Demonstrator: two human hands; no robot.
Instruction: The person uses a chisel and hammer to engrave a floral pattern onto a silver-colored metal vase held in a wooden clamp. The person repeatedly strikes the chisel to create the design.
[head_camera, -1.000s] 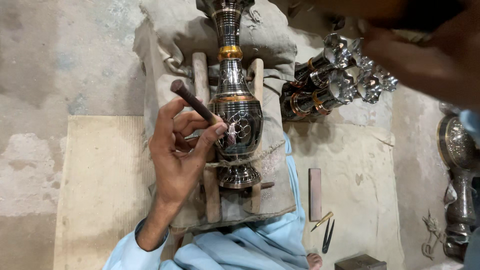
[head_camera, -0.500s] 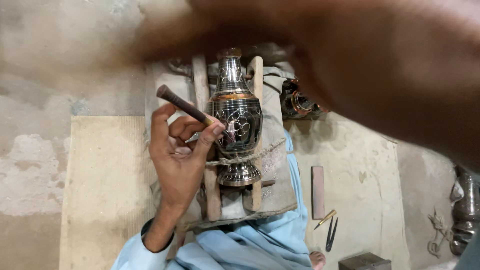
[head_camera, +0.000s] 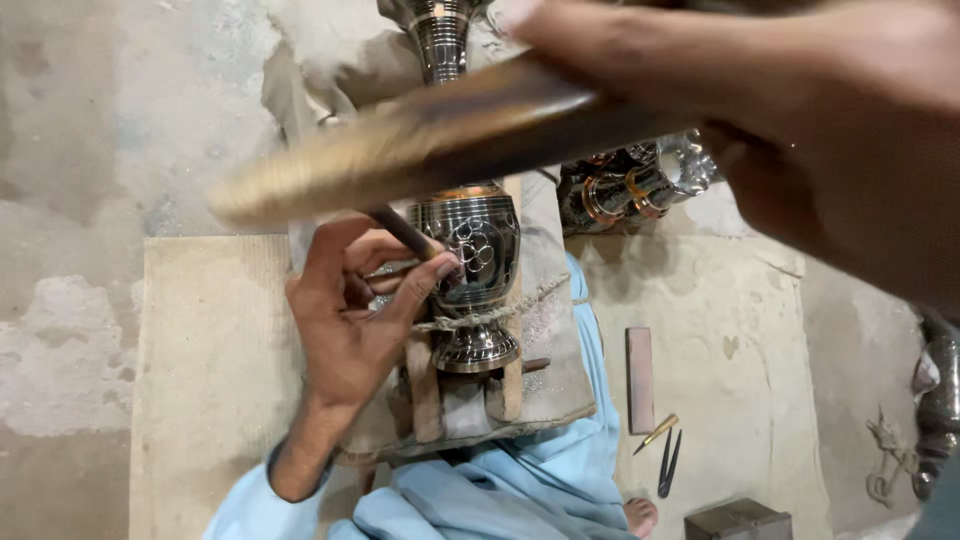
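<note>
A dark engraved metal vase (head_camera: 478, 238) with copper bands lies on two wooden supports (head_camera: 425, 392), with a cord (head_camera: 505, 314) tied round it. My left hand (head_camera: 345, 325) pinches a dark chisel (head_camera: 402, 230) and presses its tip against the vase's belly. My right hand (head_camera: 800, 110), large and blurred near the camera, grips a wooden striking stick (head_camera: 420, 150). The stick stretches leftward above the chisel's upper end and hides part of the vase's neck.
More decorated metal vases (head_camera: 630, 185) lie behind, at the right. A flat bar (head_camera: 639, 378), two small pointed tools (head_camera: 665, 452) and a dark box (head_camera: 738, 520) sit on the floor to the right. A cloth (head_camera: 560, 375) lies under the supports, over my light-blue-clad lap (head_camera: 480, 495).
My right hand swept in from the upper right, and the wooden stick in it now lies across the view above the chisel. The left hand and chisel stayed on the vase.
</note>
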